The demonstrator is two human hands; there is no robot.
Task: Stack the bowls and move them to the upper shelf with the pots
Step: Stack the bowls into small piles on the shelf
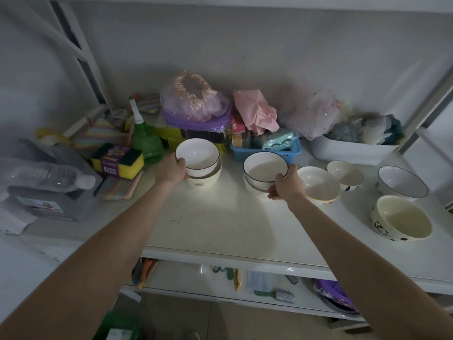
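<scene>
We cannot see the left hand's [171, 168] fingertips behind its bowl [197, 153]. The lower bowl [255, 188] under the right hand [285, 186] is mostly covered. The lower shelf's [220, 290] small items are too dim to name.

Eight bowls [402, 218], two hands [285, 186], one water bottle [49, 176].
</scene>
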